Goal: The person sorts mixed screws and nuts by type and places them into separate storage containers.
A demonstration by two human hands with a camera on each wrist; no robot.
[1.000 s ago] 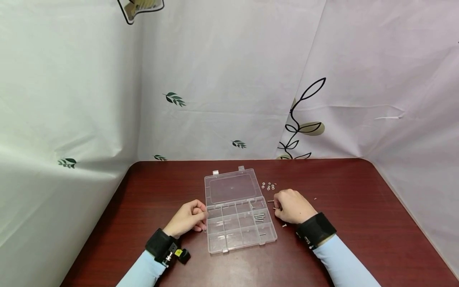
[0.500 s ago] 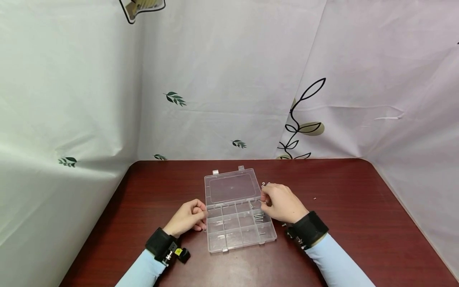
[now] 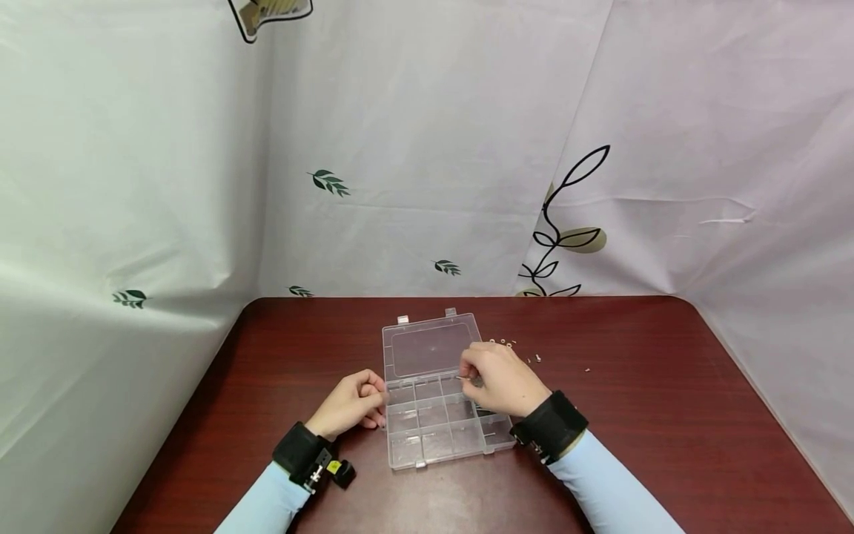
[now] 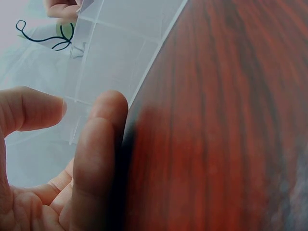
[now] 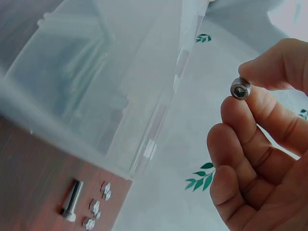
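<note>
A clear plastic compartment box lies on the table with its lid folded back. My right hand is over the back row of compartments. Between its thumb and index finger it pinches a socket head screw, whose hex recess faces the right wrist camera. My left hand rests at the box's left side, fingers loosely bent, thumb apart from them. In the left wrist view a fingertip is right at the box's edge. Several screws show blurred through the plastic; my right hand hides part of that compartment in the head view.
Small nuts and a socket head screw lie on the table right of the box. More small hardware sits behind the right hand, and one tiny piece farther right. Patterned white cloth hangs behind the table.
My right hand has moved left from the table beside the box to above its compartments, carrying the screw. Small hardware it covered now shows. The left hand stays at the box's side.
</note>
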